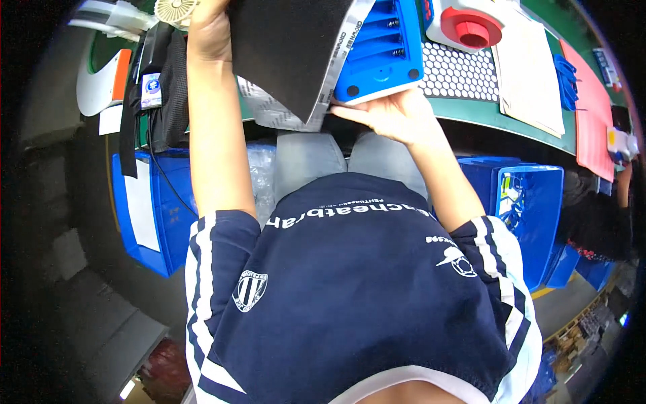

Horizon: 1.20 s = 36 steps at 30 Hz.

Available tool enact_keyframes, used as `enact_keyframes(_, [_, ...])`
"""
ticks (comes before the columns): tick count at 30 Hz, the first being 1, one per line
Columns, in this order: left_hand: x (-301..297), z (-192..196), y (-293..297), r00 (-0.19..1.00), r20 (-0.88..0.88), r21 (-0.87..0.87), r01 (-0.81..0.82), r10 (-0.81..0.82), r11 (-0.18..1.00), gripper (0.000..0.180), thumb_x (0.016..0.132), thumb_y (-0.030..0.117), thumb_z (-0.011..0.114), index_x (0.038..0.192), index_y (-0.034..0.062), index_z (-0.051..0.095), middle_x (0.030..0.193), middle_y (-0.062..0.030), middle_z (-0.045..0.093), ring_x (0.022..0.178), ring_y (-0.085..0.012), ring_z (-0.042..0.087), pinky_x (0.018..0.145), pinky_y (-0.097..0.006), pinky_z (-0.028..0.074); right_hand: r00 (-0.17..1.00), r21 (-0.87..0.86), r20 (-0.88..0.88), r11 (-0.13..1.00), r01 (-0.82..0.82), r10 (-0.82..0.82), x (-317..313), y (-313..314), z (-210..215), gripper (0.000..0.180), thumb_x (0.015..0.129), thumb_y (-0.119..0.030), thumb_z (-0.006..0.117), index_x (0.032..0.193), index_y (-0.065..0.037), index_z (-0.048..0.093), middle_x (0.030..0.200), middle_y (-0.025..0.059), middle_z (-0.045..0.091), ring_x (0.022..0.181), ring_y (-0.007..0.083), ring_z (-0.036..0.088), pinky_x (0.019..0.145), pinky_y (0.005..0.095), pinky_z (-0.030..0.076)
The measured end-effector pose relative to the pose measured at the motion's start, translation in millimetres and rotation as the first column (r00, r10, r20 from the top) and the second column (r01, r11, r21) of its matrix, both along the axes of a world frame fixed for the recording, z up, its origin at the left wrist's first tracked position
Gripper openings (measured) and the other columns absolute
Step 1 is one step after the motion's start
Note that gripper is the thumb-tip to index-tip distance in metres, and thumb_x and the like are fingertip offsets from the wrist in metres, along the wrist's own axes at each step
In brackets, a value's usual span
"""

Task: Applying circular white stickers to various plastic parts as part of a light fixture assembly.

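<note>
My left hand (210,34) is closed on the left edge of a black foam-like sheet (279,50); its fingertips are partly cut off by the top of the view. The sheet has a silvery printed backing (334,64) showing along its right side and lower edge. My right hand (397,114) supports a blue casing (382,50) with a white rim from below, thumb pointing left towards the sheet. Open battery slots with springs and dark round feet show on the casing. The sheet overlaps the casing's left part, hiding it.
Right of the casing are a white-and-red device (464,27), a honeycomb-patterned mat (461,71), papers (528,81), a blue cable bundle (566,81) and a pink sheet (589,111). A cream fan (176,8) and black bag (171,87) stand left. Blue bins (171,209) (538,215) flank my legs.
</note>
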<state>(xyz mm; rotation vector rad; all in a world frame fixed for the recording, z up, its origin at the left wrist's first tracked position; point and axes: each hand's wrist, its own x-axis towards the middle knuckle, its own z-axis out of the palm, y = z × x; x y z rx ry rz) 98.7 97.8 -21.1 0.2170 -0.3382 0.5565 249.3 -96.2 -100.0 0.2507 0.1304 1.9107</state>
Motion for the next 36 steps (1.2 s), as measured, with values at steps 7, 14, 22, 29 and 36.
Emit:
enact_keyframes(7, [-39.4,9.0,1.5,0.851,0.021,0.617,-0.424,0.525,0.663,0.025,0.087,0.015,0.047,0.104,-0.0006,0.056,0.101,-0.0103,0.061,0.095,-0.0209,0.057,0.088,-0.032,0.044,0.995,-0.056,0.094,0.998,0.015,-0.01,-15.0,2.0,27.8,0.071,0.084,-0.055,0.04,0.136,-0.009,0.028,0.138,0.0196,0.032,0.122,0.0423,0.035,0.096,0.0637,0.029])
enact_keyframes(14, [-35.3,27.1,-71.2,0.834,-0.031,0.53,-0.454,0.551,0.716,0.023,0.088,0.015,0.048,0.103,-0.0005,0.057,0.1,-0.0101,0.061,0.094,-0.0205,0.058,0.088,-0.031,0.044,0.977,-0.04,0.206,0.997,0.069,-0.06,-21.2,-15.7,80.4,0.078,0.084,-0.064,0.033,0.14,-0.011,0.017,0.141,0.0224,0.022,0.122,0.0494,0.03,0.092,0.0692,0.028])
enact_keyframes(22, [-37.0,36.5,-60.3,0.826,-0.1,0.432,-0.466,0.554,0.772,0.021,0.088,0.014,0.048,0.1,-0.0003,0.057,0.099,-0.0099,0.062,0.093,-0.02,0.058,0.087,-0.031,0.044,0.971,-0.051,0.226,0.994,0.095,-0.081,-34.8,-24.2,95.3,0.073,0.088,-0.055,0.034,0.139,-0.007,0.014,0.141,0.0224,0.023,0.122,0.0498,0.029,0.093,0.0706,0.026])
enact_keyframes(29, [-49.3,16.7,4.7,0.807,-0.14,0.361,-0.497,0.573,0.789,0.019,0.089,0.013,0.048,0.099,-0.0002,0.058,0.098,-0.0097,0.062,0.092,-0.0195,0.059,0.087,-0.031,0.045,0.979,-0.259,0.202,0.964,0.061,-0.008,-39.9,-24.4,95.2,0.082,0.082,-0.063,0.039,0.139,-0.009,0.017,0.141,0.0229,0.021,0.125,0.0486,0.025,0.099,0.0645,0.023])
enact_keyframes(36, [-50.4,19.5,0.9,0.845,-0.057,0.447,-0.454,0.531,0.77,0.009,0.089,0.008,0.05,0.085,0.0036,0.058,0.091,-0.0084,0.063,0.086,-0.016,0.06,0.079,-0.028,0.048,0.995,-0.311,0.091,0.95,-0.016,0.047,-48.2,-21.8,94.2,0.08,0.084,-0.044,0.055,0.136,0.003,0.016,0.137,0.0264,0.015,0.133,0.0358,0.011,0.101,0.0466,0.036])
